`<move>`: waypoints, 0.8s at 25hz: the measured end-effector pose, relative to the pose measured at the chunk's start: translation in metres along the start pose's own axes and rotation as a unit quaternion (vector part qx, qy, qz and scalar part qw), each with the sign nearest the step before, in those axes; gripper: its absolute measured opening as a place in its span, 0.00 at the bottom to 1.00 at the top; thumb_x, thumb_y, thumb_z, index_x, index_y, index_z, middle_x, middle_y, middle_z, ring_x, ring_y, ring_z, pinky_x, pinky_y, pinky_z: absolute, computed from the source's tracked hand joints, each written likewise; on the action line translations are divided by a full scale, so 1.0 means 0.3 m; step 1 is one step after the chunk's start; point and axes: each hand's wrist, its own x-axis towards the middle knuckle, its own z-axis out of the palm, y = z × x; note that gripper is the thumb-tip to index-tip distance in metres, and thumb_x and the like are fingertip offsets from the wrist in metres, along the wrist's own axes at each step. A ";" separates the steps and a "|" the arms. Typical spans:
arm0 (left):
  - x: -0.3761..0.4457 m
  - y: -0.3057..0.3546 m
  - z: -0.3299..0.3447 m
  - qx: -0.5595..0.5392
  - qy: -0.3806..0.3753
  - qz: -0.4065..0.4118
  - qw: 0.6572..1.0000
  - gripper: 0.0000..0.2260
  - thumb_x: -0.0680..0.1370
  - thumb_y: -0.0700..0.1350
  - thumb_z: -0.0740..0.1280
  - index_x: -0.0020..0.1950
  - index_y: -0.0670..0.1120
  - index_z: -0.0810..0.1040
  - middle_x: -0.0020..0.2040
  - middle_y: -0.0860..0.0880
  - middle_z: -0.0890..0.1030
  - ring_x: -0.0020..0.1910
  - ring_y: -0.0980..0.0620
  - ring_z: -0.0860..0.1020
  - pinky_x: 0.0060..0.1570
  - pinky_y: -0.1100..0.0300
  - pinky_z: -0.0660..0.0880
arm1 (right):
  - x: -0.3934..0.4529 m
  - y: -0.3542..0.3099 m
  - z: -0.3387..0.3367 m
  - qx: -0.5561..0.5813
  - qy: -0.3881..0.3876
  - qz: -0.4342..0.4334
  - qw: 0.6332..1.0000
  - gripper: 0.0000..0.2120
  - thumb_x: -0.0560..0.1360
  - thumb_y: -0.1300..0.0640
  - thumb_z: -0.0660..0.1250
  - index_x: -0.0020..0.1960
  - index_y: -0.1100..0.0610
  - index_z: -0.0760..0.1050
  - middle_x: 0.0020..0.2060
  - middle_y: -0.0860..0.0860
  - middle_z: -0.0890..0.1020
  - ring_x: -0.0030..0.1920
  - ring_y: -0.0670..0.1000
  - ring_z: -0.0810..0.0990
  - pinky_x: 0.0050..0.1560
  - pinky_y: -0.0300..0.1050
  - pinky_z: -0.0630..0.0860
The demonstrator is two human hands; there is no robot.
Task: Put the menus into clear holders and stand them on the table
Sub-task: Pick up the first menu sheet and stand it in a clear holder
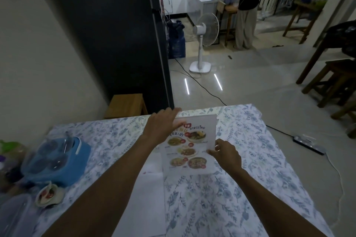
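A white menu point(190, 146) printed with food photos stands nearly upright in the middle of the table point(250, 159), which has a blue floral cloth. Whether it sits inside a clear holder I cannot tell. My left hand point(161, 127) rests on its top left corner, fingers stretched over the edge. My right hand point(225, 154) pinches the right edge about halfway down. More white sheets point(146, 198) lie flat on the cloth under my left forearm.
A blue caddy point(57, 159) with clear containers stands at the table's left, with a small bowl point(49, 195) in front of it. A wooden stool point(127, 106) sits beyond the far edge. A white fan point(204, 42), floor cables, a standing person point(247, 5) and dark wooden furniture point(335, 79) lie further off.
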 end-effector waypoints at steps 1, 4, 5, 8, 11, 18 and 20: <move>-0.004 0.005 -0.007 -0.026 0.022 -0.019 0.999 0.30 0.75 0.68 0.57 0.71 0.52 0.64 0.53 0.49 0.74 0.48 0.50 0.75 0.46 0.51 0.75 | 0.000 0.000 0.000 -0.001 -0.005 0.003 1.000 0.14 0.72 0.45 0.74 0.52 0.52 0.79 0.42 0.44 0.79 0.44 0.49 0.80 0.39 0.46 0.75; -0.023 0.014 -0.018 -0.007 0.032 -0.005 0.999 0.30 0.76 0.69 0.53 0.70 0.51 0.67 0.56 0.49 0.75 0.51 0.50 0.75 0.50 0.51 0.73 | -0.011 -0.004 -0.008 -0.040 -0.007 -0.005 0.999 0.15 0.73 0.45 0.73 0.51 0.54 0.78 0.44 0.47 0.82 0.42 0.49 0.81 0.38 0.48 0.79; -0.034 0.017 -0.023 0.010 0.026 0.008 1.000 0.31 0.76 0.70 0.51 0.70 0.52 0.67 0.56 0.50 0.75 0.51 0.50 0.75 0.50 0.52 0.73 | -0.016 -0.005 -0.011 -0.042 -0.003 -0.001 0.999 0.15 0.73 0.45 0.73 0.52 0.53 0.78 0.45 0.47 0.83 0.44 0.49 0.81 0.40 0.48 0.80; -0.070 0.017 -0.074 -0.035 0.056 -0.010 0.998 0.27 0.79 0.67 0.55 0.69 0.51 0.69 0.55 0.49 0.77 0.49 0.51 0.76 0.49 0.52 0.74 | -0.051 -0.021 -0.029 -0.014 0.016 0.032 0.999 0.21 0.72 0.45 0.74 0.61 0.51 0.75 0.45 0.44 0.83 0.48 0.49 0.82 0.43 0.47 0.78; -0.135 -0.010 -0.128 -0.052 0.073 -0.026 0.996 0.28 0.79 0.66 0.57 0.71 0.49 0.67 0.59 0.47 0.76 0.53 0.49 0.76 0.51 0.50 0.76 | -0.119 -0.047 -0.030 -0.011 0.040 0.065 0.997 0.25 0.71 0.45 0.75 0.64 0.53 0.73 0.49 0.48 0.85 0.50 0.51 0.82 0.45 0.47 0.77; -0.535 -0.127 -0.043 -0.215 0.040 -0.179 0.959 0.32 0.79 0.66 0.57 0.76 0.47 0.62 0.71 0.45 0.70 0.67 0.46 0.71 0.63 0.48 0.72 | -0.335 -0.186 0.179 -0.032 0.018 0.077 0.996 0.23 0.71 0.44 0.73 0.61 0.52 0.74 0.52 0.50 0.84 0.53 0.54 0.82 0.50 0.49 0.79; -0.678 -0.171 0.005 -0.226 0.018 -0.212 0.951 0.32 0.79 0.65 0.56 0.76 0.47 0.63 0.70 0.45 0.70 0.67 0.45 0.71 0.63 0.49 0.72 | -0.391 -0.245 0.300 -0.029 -0.012 0.075 0.997 0.22 0.71 0.44 0.73 0.61 0.51 0.75 0.53 0.50 0.85 0.56 0.55 0.81 0.53 0.50 0.78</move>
